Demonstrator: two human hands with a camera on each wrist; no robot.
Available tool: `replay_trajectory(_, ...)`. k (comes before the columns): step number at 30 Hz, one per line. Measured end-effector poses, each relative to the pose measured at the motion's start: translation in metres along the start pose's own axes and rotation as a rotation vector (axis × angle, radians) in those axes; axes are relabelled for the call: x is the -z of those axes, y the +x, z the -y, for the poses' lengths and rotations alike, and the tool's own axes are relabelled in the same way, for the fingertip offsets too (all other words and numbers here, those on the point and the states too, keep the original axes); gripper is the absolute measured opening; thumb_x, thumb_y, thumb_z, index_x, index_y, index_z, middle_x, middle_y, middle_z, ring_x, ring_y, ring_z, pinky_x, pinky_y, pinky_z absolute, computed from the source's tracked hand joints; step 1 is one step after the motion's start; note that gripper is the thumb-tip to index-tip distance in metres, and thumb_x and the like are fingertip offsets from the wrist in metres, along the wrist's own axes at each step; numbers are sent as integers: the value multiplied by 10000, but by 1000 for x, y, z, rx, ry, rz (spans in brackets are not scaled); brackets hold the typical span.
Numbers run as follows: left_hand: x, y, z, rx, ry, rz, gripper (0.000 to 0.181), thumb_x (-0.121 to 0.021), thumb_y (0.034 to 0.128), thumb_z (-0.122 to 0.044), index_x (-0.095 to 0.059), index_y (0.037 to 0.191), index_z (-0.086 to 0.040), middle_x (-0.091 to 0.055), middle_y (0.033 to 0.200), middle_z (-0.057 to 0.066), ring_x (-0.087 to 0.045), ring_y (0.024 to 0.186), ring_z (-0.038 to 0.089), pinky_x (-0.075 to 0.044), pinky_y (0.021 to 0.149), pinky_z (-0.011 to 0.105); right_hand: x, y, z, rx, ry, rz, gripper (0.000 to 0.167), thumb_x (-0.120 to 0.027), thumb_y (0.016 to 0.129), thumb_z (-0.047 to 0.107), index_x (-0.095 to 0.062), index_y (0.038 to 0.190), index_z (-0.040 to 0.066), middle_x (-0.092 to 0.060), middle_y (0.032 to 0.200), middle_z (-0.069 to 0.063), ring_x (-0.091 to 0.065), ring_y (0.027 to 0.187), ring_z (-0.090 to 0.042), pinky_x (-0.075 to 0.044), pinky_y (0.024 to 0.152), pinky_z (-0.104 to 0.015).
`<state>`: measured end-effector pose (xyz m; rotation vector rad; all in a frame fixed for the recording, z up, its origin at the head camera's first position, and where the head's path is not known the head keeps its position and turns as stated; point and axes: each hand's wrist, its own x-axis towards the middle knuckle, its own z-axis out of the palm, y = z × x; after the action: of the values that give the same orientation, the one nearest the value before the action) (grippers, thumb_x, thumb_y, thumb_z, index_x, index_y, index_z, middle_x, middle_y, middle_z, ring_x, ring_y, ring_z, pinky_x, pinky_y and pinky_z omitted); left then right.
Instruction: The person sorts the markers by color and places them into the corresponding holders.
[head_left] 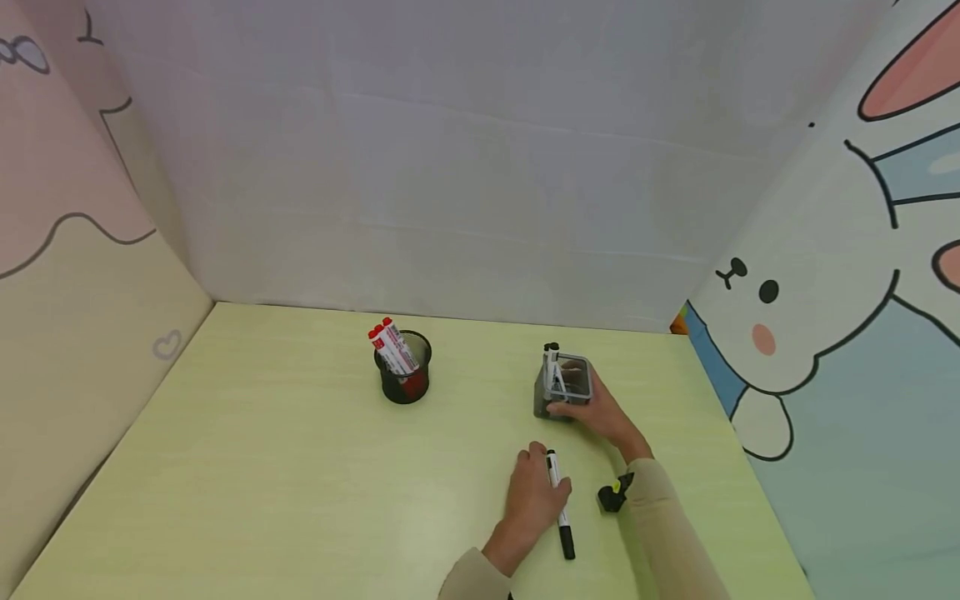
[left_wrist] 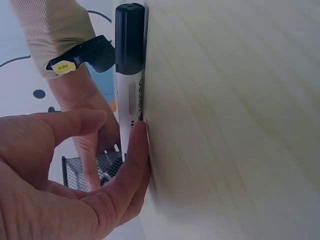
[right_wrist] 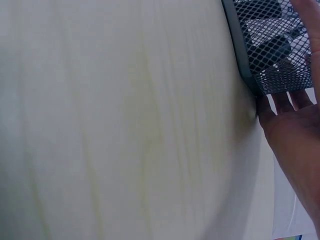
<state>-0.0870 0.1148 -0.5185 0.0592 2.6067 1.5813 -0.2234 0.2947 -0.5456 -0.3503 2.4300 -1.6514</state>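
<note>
A white marker with black ends (head_left: 564, 523) lies lengthwise on the table in front of me. Over it reaches my left hand (head_left: 531, 492); in the left wrist view its fingers curve by the marker barrel (left_wrist: 131, 95), while the thumb stands apart from it. My right hand (head_left: 604, 410) grips a square mesh pen holder (head_left: 540, 402) farther back, thumb on the near side and fingers around the right side. Black-capped markers (head_left: 552, 367) stand in that holder. In the right wrist view the fingers (right_wrist: 283, 102) wrap the mesh wall (right_wrist: 267, 60).
Back left of the square holder stands a round black mesh holder (head_left: 405, 392) with red-capped markers (head_left: 395, 350) leaning in it. Pale wood-grain table (head_left: 300, 467) extends to the left. A white back wall (head_left: 450, 167) and printed side walls (head_left: 840, 433) enclose it.
</note>
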Motion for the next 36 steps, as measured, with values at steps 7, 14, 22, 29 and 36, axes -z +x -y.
replay_trajectory(7,-2,-1,-6,-12,3,39,536,-787,848,-21,-471,1261,110,-510,1043,208,-572,844,313,-535,772,445,0,-1,2,4,-2,-3,807,-849,863,132,-364,1508,173,-496,1442,-112,-504,1262,-278,-438,1033,-384)
replay_trajectory(14,-6,0,-5,10,42,42,569,-785,801,62,-462,1269,99,-505,1017,196,-588,835,321,-531,729,434,-1,-1,3,13,-9,-4,814,-851,861,135,-359,1510,165,-493,1444,-112,-498,1263,-268,-437,1020,-326)
replay_trajectory(22,-7,3,-4,12,74,45,554,-776,774,85,-484,1244,108,-512,1003,203,-597,811,343,-532,708,443,-1,-1,4,6,-18,-6,825,-857,858,150,-358,1514,173,-501,1439,-104,-501,1261,-265,-419,1053,-434)
replay_trajectory(29,-5,4,-7,23,73,52,597,-793,749,67,-491,1264,99,-519,1018,211,-599,802,354,-535,699,445,-1,0,4,2,-19,-11,831,-856,859,160,-350,1519,158,-502,1437,-115,-500,1261,-281,-384,1076,-536)
replay_trajectory(36,-3,6,-5,43,22,73,617,-813,742,35,-496,1270,68,-516,1010,178,-564,780,302,-519,668,415,-2,-1,5,-19,-25,-24,864,-872,843,172,-342,1525,155,-497,1450,-125,-489,1277,-290,-364,1096,-551)
